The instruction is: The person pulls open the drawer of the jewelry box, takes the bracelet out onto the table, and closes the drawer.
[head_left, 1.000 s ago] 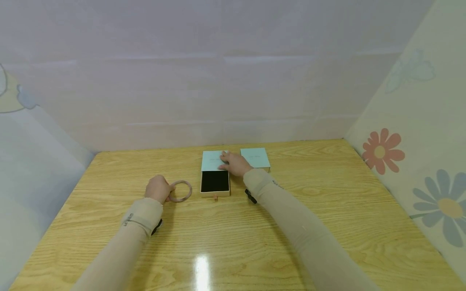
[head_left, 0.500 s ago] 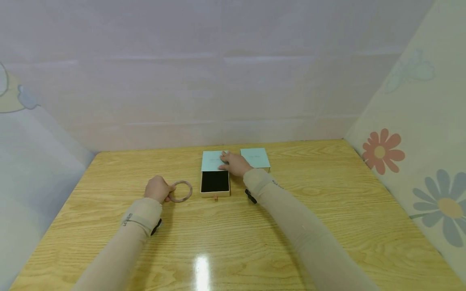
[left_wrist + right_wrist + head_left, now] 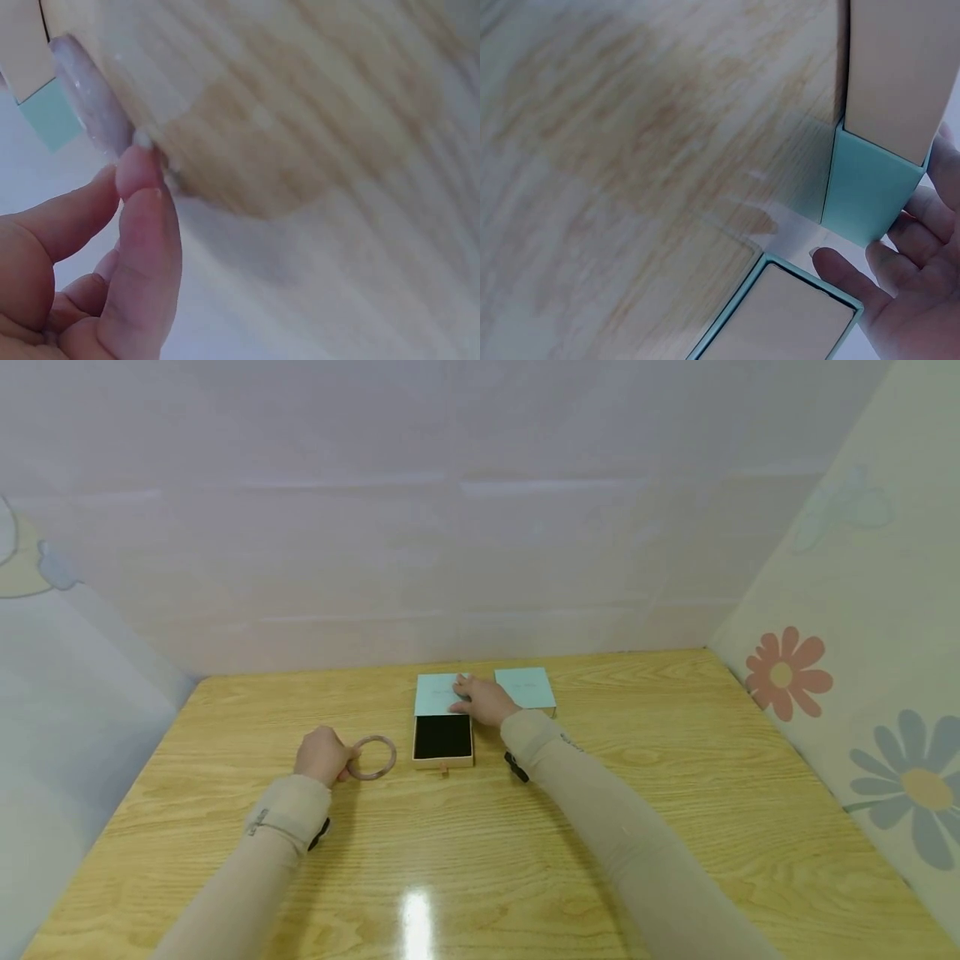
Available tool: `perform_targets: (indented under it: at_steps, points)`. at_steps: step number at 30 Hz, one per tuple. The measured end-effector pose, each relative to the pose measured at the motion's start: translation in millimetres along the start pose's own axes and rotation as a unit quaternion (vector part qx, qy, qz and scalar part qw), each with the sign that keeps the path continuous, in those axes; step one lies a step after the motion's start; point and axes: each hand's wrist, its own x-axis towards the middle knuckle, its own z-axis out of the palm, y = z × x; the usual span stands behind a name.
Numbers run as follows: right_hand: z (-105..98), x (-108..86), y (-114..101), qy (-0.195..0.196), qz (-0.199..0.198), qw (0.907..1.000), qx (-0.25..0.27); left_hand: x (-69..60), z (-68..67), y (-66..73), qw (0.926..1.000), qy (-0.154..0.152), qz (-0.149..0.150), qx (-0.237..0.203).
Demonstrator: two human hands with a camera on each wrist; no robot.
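Observation:
The left hand [image 3: 322, 755] pinches the left edge of a pinkish translucent ring [image 3: 393, 758] between thumb and fingers; the left wrist view shows the ring [image 3: 91, 101] at the fingertips. An open drawer box has a light blue sleeve [image 3: 435, 695] and a drawer with a black lining [image 3: 442, 737] pulled toward the person. On the sleeve's right part rests the right hand [image 3: 486, 700], its fingers spread over the top. In the right wrist view, the fingers of the right hand [image 3: 915, 277] lie along the blue sleeve [image 3: 870, 184], thumb apart from it.
A second light blue box [image 3: 527, 687], closed, stands just right of the right hand, near the table's back edge. The wooden table [image 3: 465, 860] meets a pale wall [image 3: 420, 527] behind, and a flower-patterned wall [image 3: 885, 693] rises at the right.
The left hand has shifted very slightly left, still holding the ring. The right hand stays on the sleeve, and the boxes keep their places apart from a slight shift of the view.

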Motion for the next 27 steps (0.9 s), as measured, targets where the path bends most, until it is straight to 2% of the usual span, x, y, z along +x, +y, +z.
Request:
perform_targets:
  at_steps: [6,13,21,27]
  points:
    - [0,0.2,1,0.005,-0.003,1.0000,-0.002,-6.7,-3.5,3.3,0.9996,0.010,0.022,0.015]
    - [1,0.2,1,0.005,-0.007,1.0000,-0.005,-16.9,-4.1,8.2,0.9989,0.025,0.034,0.019]
    - [0,-0.3,1,0.004,-0.004,1.0000,-0.002,-24.2,0.7,12.9,0.9960,0.060,0.057,0.034]
    - [0,1.0,1,0.004,0.004,1.0000,0.007,-26.6,5.7,16.4,0.9960,0.062,0.064,-0.001]
